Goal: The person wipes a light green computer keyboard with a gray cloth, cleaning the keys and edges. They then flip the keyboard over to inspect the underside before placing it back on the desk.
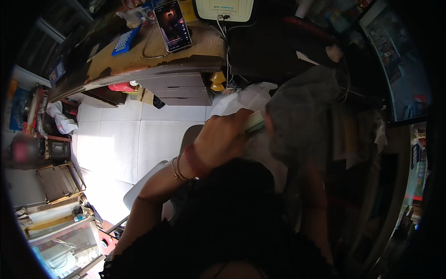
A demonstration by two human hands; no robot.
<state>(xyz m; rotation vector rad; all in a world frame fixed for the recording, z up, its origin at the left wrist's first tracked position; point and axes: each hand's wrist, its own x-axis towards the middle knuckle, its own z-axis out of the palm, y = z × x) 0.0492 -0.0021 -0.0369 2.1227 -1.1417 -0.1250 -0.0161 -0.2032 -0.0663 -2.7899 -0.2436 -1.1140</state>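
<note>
My left hand [223, 135], with a red band and a beaded bracelet at the wrist, is closed round a small flat pale-green thing [254, 121]. What exactly it is, I cannot make out. Right beside it hangs a thin grey see-through plastic bag [302, 102], smeared by motion. My right forearm [317, 200] rises in deep shade toward this bag. The right hand's fingers are blurred and mostly lost behind or against the plastic, so their grip does not show.
Ahead stands a worn wooden desk [204, 44] bearing a lit phone [173, 27], a blue keypad-like thing [125, 42] and a white device [224, 9] with cables. A grey chair [146, 183] is at my left. Far right is a screen [397, 65]; a glass-topped case [69, 246] stands lower left.
</note>
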